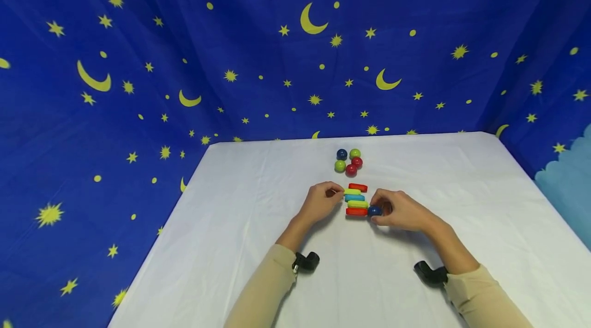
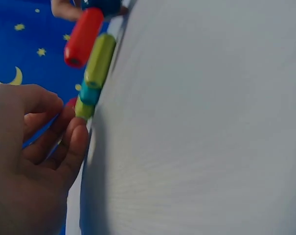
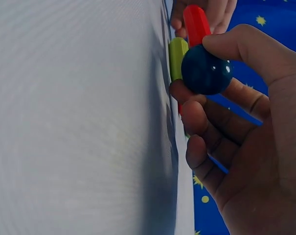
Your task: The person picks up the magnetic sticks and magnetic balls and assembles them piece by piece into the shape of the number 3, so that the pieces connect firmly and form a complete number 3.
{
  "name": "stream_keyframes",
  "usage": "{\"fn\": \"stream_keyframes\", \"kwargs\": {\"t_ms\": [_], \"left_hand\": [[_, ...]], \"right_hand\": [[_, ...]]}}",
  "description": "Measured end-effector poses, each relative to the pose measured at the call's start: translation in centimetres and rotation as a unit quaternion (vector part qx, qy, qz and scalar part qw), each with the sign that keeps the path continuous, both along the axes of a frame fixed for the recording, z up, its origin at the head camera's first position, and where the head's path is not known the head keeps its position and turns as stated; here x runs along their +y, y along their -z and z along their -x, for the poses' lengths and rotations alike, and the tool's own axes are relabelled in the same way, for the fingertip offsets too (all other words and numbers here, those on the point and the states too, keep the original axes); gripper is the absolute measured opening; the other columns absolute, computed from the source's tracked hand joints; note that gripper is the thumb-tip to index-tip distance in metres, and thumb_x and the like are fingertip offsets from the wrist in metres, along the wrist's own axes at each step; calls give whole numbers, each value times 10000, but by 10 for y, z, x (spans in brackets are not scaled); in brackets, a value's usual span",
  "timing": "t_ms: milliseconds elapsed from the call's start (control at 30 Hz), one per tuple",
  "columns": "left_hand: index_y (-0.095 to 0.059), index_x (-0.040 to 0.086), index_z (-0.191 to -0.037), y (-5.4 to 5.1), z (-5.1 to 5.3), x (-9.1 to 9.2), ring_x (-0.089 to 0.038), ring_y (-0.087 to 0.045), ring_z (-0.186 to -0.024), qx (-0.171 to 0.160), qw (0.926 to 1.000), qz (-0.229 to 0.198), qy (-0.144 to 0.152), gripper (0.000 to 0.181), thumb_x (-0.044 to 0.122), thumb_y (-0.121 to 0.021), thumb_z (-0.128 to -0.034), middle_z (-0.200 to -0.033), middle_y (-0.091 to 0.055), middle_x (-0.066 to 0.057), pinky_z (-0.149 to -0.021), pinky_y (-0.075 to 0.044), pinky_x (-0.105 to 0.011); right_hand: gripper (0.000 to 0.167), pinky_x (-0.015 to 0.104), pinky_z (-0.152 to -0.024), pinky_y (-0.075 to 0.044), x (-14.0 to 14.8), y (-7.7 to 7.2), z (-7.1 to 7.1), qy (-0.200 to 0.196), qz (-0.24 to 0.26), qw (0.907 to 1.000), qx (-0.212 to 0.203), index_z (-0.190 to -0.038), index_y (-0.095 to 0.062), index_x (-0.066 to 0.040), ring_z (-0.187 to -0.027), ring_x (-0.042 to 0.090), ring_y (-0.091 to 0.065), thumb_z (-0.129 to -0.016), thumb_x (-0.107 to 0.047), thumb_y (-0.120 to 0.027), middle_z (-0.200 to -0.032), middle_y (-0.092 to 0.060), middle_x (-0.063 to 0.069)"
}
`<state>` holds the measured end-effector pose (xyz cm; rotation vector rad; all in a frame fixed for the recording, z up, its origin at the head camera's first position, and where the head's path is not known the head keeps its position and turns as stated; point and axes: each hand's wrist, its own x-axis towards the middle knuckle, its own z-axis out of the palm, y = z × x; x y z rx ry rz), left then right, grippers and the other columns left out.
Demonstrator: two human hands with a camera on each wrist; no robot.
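Between the hands several short sticks form a column: red (image 1: 358, 187), yellow-green (image 1: 352, 192), light blue (image 1: 354, 198), another yellow-green (image 1: 357, 205) and a nearer red one (image 1: 356, 212). My left hand (image 1: 320, 200) has thumb and fingertips at the left end of the farther yellow-green stick, pinching it. With thumb and forefinger my right hand (image 1: 400, 210) grips a dark blue ball (image 3: 206, 69). The nearer red stick (image 3: 196, 24) meets that ball end-on, raised above the sticks beside it. In the left wrist view the farther red stick is mostly hidden behind fingers.
Beyond the sticks, a loose group of balls lies on the white-covered table (image 1: 221, 215): dark blue (image 1: 341, 154), two green (image 1: 355, 153) and two red (image 1: 351, 170). Blue cloth with yellow moons and stars (image 1: 277, 51) hangs behind and at the sides.
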<state>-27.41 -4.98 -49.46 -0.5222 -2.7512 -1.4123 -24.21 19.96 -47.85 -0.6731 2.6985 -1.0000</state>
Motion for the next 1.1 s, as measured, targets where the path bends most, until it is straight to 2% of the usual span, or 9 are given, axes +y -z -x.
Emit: {"fn": "stream_keyframes", "kwargs": {"t_ms": [200,400,600,900,1100], "left_hand": [[-692,159,-1031,-4,19,5,-74,-596,-849,-84,9996,221,-168,167,225,-591,-915,-952,-670,53,-768,-499,-220],[-655,136,-1134,-9,30,8,-93,-583,-893,-140,9992,267,-260,246,220,-585,-914,-1059,-651,28,-791,-501,-239],[-649,129,-1153,-12,39,10,-107,-580,-898,41,9984,409,-388,266,194,-583,-903,-1121,-627,-9,-788,-504,-241],[-612,166,-1217,-21,54,26,-129,-538,-1033,-7,9941,1073,-129,301,173,-559,-921,-1311,-520,5,-957,-489,-307],[-601,190,-1225,-20,60,36,-115,-524,-1037,33,9903,1391,25,307,174,-550,-923,-1350,-498,32,-953,-484,-291]], "right_hand": [[318,227,-639,-468,0,2,0,30,-20,10000,-26,-1009,-588,-246,-704,108,-540,-758,-332,-764,-800,-604,-76],[323,221,-640,-461,-2,5,2,-4,1,10000,5,-1015,-590,-247,-710,101,-534,-756,-337,-761,-807,-605,-76],[323,230,-645,-463,-5,5,2,-11,1,10000,-72,-1023,-598,-237,-719,116,-535,-757,-324,-758,-803,-604,-71],[326,234,-633,-455,0,4,2,43,-69,10000,-34,-1017,-598,-246,-708,111,-532,-748,-324,-765,-796,-601,-73],[329,230,-629,-456,4,4,3,-4,-18,10000,-5,-1022,-594,-238,-703,106,-528,-753,-323,-763,-803,-601,-74]]}}
